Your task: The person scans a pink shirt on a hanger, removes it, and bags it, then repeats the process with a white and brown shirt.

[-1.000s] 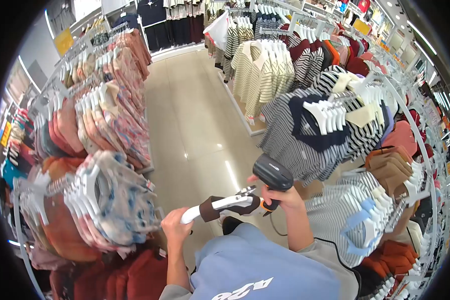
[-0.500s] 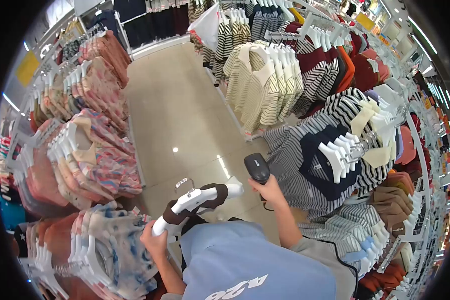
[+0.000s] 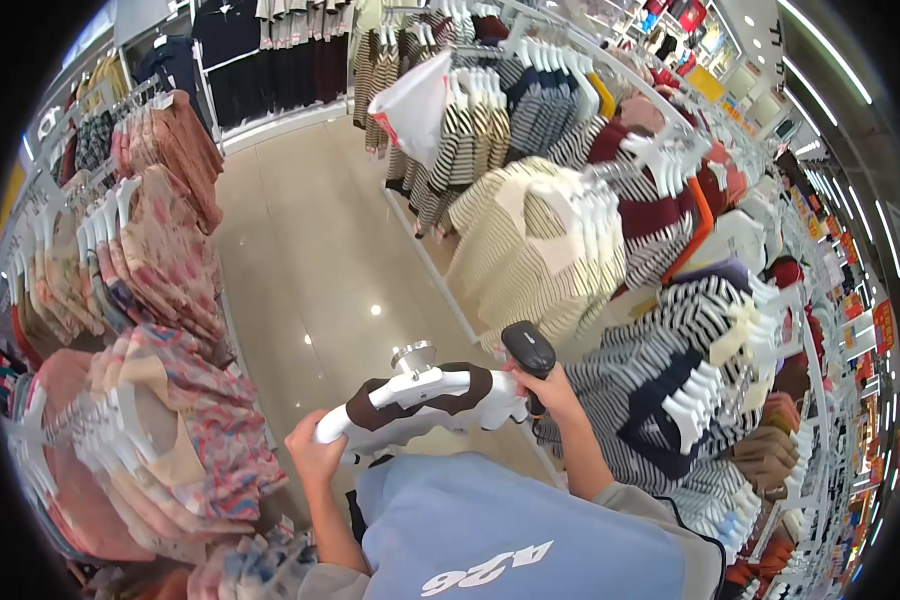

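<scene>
My left hand (image 3: 317, 447) is closed around the left end of a bunch of white hangers (image 3: 438, 381), in front of my body. Dark brown fabric (image 3: 390, 397) wraps the hangers on both sides of their metal hooks (image 3: 413, 356), which point up and away. My right hand (image 3: 552, 390) grips a black handheld barcode scanner (image 3: 528, 350), its head aimed up and forward. The right hand's fingers are right at the hangers' right end. White material hanging below the hangers is partly hidden by them and by my blue vest (image 3: 510, 515).
Racks of pink and floral tops (image 3: 175, 240) line the left side. At the right hang cream striped tops (image 3: 530, 250) and navy-collared striped shirts (image 3: 660, 420). A tiled aisle floor (image 3: 315, 220) runs ahead between them. A white bag-like sheet (image 3: 417, 108) hangs at a rack end.
The hangers have swung from a slant to nearly level, their right end meeting my right hand. The scanner has moved slightly right and down, and the view has shifted forward along the aisle.
</scene>
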The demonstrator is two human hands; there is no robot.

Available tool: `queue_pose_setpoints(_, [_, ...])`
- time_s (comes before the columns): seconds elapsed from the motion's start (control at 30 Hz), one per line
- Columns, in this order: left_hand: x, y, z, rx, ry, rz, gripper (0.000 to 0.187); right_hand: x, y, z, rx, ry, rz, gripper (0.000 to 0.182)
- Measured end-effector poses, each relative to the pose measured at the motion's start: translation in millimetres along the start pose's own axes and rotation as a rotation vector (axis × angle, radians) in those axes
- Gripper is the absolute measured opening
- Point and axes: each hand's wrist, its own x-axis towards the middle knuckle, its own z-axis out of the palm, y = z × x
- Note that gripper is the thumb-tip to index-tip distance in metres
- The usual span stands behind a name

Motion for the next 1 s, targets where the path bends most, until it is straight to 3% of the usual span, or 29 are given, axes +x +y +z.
queue_pose_setpoints(0.13, [80, 7, -2, 0.006, -0.034, 0.027, 0.032, 63, -19, 26, -0.137, 0.061, 0.003, 0.017])
queue_pose_setpoints(0.27, [150, 6, 6, 0.022, -0.082, 0.082, 0.031, 102, 1, 37, -0.075, 0.101, 0.119, 0.017])
queue_pose_setpoints(0.47, [248, -6, 39, 0.096, -0.222, 0.094, 0.031, 184, 27, 62, 0.089, 0.17, 0.255, 0.02])
queue_pose_setpoints(0.53, [285, -19, 50, 0.145, -0.215, 0.074, 0.031, 228, 35, 68, 0.372, 0.18, 0.277, 0.021])
queue_pose_setpoints(0.7, [381, -6, 78, 0.296, -0.22, -0.086, 0.032, 354, 19, 81, 0.385, 0.066, 0.22, 0.029])
queue_pose_setpoints(0.87, [462, -5, 106, 0.341, -0.234, -0.071, 0.032, 457, -23, 79, 0.374, 0.0, 0.179, 0.038])
queue_pose_setpoints(1.0, [514, -10, 138, 0.212, -0.199, 0.039, 0.029, 497, -42, 78, 0.445, 0.097, 0.139, 0.029])
